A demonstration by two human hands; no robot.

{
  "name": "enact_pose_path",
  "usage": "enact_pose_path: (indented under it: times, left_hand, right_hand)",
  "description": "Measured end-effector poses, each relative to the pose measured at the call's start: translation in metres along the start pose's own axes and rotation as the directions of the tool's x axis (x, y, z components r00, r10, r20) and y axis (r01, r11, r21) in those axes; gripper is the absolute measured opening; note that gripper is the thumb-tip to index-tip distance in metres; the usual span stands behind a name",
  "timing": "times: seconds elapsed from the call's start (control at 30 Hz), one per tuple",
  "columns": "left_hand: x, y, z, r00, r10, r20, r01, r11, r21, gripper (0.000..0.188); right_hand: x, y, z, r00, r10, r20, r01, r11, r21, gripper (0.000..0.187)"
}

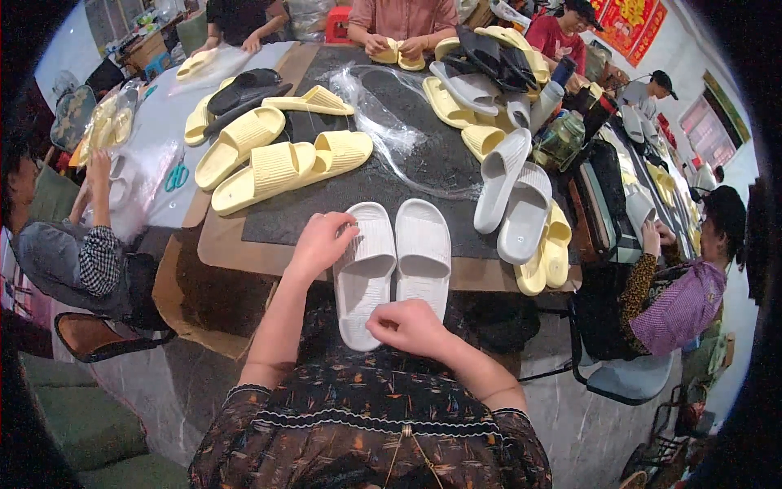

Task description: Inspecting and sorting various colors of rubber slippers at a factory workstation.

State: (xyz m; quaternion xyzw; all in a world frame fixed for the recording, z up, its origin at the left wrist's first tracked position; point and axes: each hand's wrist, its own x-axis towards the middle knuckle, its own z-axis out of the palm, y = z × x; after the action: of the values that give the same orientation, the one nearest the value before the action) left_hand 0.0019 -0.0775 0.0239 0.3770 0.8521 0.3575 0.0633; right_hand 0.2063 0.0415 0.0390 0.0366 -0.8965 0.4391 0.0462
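Two light grey slide sandals lie side by side before me at the table's near edge, toes pointing away: the left sandal (365, 277) and the right sandal (423, 257). My left hand (324, 240) is at the outer side of the left sandal's strap, fingers bent and a gap showing between thumb and fingertips. Over the heels, my right hand (409, 326) has its fingers curled together above the left sandal's footbed. Whatever may be pinched in it is too small to make out. Part of the right sandal's heel is hidden behind that hand.
Yellow slides (269, 167) and black slides (244, 94) lie at the left. More grey slides (525, 212) and yellow slides (544, 253) stand close at the right. Clear plastic film (375, 114) spreads mid-table. Teal scissors (176, 177) rest farther left. Several people work around the tables.
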Motion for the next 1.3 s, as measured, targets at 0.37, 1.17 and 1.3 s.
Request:
enact_pose_path:
  times: [0.37,1.17,1.3]
  left_hand:
    - [0.005,-0.009,0.007,1.000,0.002,-0.026,-0.002,1.000,-0.017,0.029]
    - [0.018,0.002,0.012,0.999,0.037,-0.003,-0.036,0.984,0.174,0.035]
    - [0.030,0.000,0.020,1.000,0.014,0.025,-0.020,0.972,0.232,0.038]
  right_hand:
    - [-0.009,0.020,-0.006,0.960,0.265,-0.094,-0.279,0.936,-0.215,0.024]
    - [0.034,0.029,0.020,0.908,0.058,-0.415,-0.187,0.942,-0.278,0.025]
    - [0.042,0.031,0.025,0.921,0.099,-0.376,-0.245,0.899,-0.364,0.025]
